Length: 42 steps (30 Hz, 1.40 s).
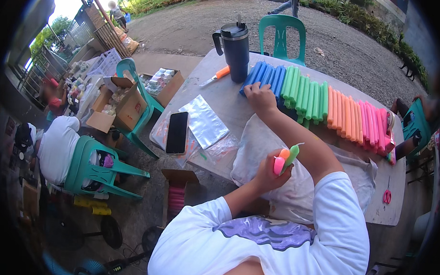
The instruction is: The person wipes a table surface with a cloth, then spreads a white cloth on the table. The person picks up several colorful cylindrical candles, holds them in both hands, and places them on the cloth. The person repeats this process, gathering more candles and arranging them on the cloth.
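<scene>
My left hand (274, 173) grips a small bunch of candles: a pink candle (278, 165), an orange candle (285, 153) and a green candle (291, 156) with its wick showing. Stretched across the table, my right hand (260, 99) rests with its fingers on the near ends of the blue candles (265, 74); whether it pinches one is hidden. To the right of the blue ones lie rows of green candles (310, 97), orange candles (344, 114) and pink candles (373, 123). A pale cloth (257, 153) covers the table's near edge beneath my forearms.
On the table (192, 85) stand a dark blue tumbler (234, 47), an orange-handled utility knife (220, 72), a phone (177, 132), clear plastic bags (204, 120) and red-handled scissors (387, 196). A carton of pink candles (176, 197) sits below. Green plastic chairs (281, 34) and another person (59, 150) are nearby.
</scene>
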### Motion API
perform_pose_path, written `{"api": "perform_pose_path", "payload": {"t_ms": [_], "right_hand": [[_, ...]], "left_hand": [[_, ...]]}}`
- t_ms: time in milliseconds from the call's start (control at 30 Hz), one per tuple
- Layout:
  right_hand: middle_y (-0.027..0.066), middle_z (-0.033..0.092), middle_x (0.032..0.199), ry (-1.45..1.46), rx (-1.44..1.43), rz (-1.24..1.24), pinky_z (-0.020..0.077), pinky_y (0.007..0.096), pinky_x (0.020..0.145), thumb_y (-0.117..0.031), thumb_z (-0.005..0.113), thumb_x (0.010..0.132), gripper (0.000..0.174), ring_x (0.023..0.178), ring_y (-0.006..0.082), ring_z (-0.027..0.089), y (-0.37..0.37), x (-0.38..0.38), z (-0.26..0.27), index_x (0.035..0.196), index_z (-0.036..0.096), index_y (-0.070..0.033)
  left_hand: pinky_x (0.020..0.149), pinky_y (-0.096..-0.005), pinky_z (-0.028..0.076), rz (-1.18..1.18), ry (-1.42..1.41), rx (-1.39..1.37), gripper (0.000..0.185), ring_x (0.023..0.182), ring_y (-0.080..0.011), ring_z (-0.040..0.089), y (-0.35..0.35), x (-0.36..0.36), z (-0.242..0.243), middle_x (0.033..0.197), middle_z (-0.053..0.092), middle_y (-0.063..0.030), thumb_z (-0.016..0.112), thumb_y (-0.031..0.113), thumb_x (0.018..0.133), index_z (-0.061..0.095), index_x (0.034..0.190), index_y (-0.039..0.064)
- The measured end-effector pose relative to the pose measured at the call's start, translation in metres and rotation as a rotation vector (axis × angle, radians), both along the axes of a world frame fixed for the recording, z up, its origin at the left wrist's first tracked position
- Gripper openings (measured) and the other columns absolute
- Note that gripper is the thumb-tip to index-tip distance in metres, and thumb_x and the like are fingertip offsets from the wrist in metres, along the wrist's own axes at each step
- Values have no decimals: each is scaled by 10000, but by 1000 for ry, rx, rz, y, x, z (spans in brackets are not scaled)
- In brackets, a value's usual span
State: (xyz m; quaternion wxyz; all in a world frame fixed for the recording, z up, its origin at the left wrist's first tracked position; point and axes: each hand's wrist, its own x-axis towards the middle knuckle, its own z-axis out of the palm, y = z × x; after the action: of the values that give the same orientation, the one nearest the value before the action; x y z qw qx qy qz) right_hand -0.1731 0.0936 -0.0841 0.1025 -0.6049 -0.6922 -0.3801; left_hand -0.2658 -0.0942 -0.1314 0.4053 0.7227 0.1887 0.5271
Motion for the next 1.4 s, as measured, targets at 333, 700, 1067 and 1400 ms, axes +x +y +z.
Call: {"api": "perform_pose_path", "payload": {"t_ms": [333, 700, 1067, 1400], "right_hand": [[170, 664, 895, 70, -106, 84, 563, 347, 503, -77, 607, 761, 144, 702, 353, 696, -26, -8, 34, 880, 677, -35], [219, 555, 985, 740, -524, -56, 552, 426, 693, -84, 654, 764, 362, 880, 381, 639, -110, 2, 57, 1085, 489, -49], [125, 527, 1000, 1829, -474, 256, 469, 345, 733, -81, 632, 713, 647, 840, 188, 551, -215, 47, 44, 1296, 353, -49], [178, 527, 1131, 1649, -22, 324, 441, 379, 889, -212, 682, 818, 556, 1052, 308, 552, -281, 25, 6, 1266, 403, -40]], "left_hand": [[679, -367, 546, -2, -112, -292, 456, 763, -234, 668, -2, 1, 11, 936, 606, -158, 647, -4, 799, 363, 1157, -6], [671, -310, 542, -74, -339, -417, 381, 798, -197, 647, -6, -10, 25, 991, 567, -126, 565, -29, 830, 381, 1162, 0], [744, -307, 537, -23, -448, -539, 482, 904, -170, 592, -4, -1, 43, 1035, 522, -101, 565, 21, 878, 298, 1279, 4], [971, -363, 394, 3, -232, -88, 398, 1090, -219, 494, -38, 33, 46, 1220, 467, -158, 462, 186, 919, 367, 1262, 9]]}}
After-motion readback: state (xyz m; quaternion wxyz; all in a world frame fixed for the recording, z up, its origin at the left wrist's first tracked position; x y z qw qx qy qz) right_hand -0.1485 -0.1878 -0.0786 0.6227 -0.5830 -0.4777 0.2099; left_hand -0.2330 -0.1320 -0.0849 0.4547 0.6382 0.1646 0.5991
